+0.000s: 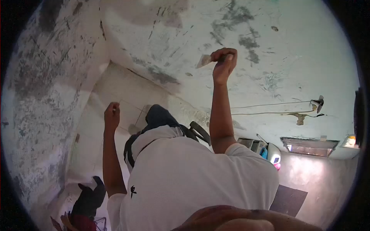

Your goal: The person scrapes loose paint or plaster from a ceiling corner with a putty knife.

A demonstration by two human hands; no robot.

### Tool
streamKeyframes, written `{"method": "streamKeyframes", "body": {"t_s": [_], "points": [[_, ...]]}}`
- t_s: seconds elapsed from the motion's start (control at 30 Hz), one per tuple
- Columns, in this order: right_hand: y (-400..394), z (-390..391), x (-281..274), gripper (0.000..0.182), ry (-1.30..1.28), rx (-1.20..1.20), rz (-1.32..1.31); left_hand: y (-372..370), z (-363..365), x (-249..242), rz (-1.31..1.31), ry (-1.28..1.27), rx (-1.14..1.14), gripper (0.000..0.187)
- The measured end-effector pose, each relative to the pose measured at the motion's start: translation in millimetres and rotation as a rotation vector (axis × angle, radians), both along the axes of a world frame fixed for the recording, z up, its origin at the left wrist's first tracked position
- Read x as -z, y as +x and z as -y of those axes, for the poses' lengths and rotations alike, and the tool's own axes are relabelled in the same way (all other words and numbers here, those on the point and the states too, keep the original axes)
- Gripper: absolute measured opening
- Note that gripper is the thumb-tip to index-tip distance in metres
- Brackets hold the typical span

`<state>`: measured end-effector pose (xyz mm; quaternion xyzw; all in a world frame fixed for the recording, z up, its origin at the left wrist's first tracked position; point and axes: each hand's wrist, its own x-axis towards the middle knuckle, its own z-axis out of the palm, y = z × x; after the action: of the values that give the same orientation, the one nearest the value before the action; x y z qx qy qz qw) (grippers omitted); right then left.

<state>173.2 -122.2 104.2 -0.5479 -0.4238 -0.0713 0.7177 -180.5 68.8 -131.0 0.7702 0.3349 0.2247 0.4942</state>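
My right hand [224, 65] is raised to the wall [169, 46] and closed around the handle of a putty knife. The pale blade of the putty knife [203, 61] points left, close against the wall surface. Dark patches and scrape marks spread over the wall above and around it. My left hand [112, 111] hangs low at my side, over the tiled floor, with its fingers curled in and nothing showing from them.
A second patchy wall [42, 96] meets this one at a corner on the left. A person [88, 198] in dark trousers is at lower left. Cables [269, 104] run along the wall to a fitting [317, 104]. Several items, including a white container [273, 154], stand at right.
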Motion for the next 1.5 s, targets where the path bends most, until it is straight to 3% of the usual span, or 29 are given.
{"method": "streamKeyframes", "body": {"t_s": [0.1,0.2,0.37,0.57,0.63,0.7,0.77,0.83,0.9,1.0,1.1,1.2,1.4,1.5], "points": [[14,-17,-59,0.055,0.271,-0.094,0.131,54,4,-96,0.193,0.012,0.065,0.011],[32,-27,-101,0.06,0.364,-0.111,0.37,74,31,-143,0.345,-0.009,0.104,0.009],[72,-63,-140,0.061,0.373,-0.068,0.525,92,64,-144,0.365,-0.117,0.116,0.008],[88,-67,-182,0.054,0.623,-0.41,0.645,134,76,-148,0.329,-0.157,0.044,0.006],[104,-89,-179,0.058,0.445,-0.047,0.679,146,77,-152,0.334,-0.128,0.081,0.007],[88,-86,-181,0.055,0.488,-0.171,0.658,159,76,-156,0.328,-0.125,0.069,0.007],[77,-78,-184,0.058,0.736,-0.473,0.688,168,76,-158,0.319,-0.12,0.076,0.007],[91,-78,-180,0.057,0.706,-0.55,0.691,174,78,-154,0.33,-0.14,0.087,0.007],[109,-88,-171,0.05,0.474,-0.317,0.675,179,83,-153,0.325,-0.12,0.093,0.007],[97,-68,-176,0.032,0.663,-0.344,0.797,185,82,-152,0.321,-0.121,0.08,0.006],[119,-79,-175,0.058,0.432,-0.222,0.615,191,84,-154,0.319,-0.149,0.077,0.006],[104,-66,-164,0.057,0.42,0.14,0.671,197,85,-155,0.311,-0.112,0.103,0.006],[104,-67,-158,0.06,0.24,0.071,0.565,208,94,-166,0.306,-0.08,0.145,0.006],[138,-57,-171,0.055,0.569,-0.537,0.794,209,90,-167,0.3,-0.129,0.128,0.006]]}}
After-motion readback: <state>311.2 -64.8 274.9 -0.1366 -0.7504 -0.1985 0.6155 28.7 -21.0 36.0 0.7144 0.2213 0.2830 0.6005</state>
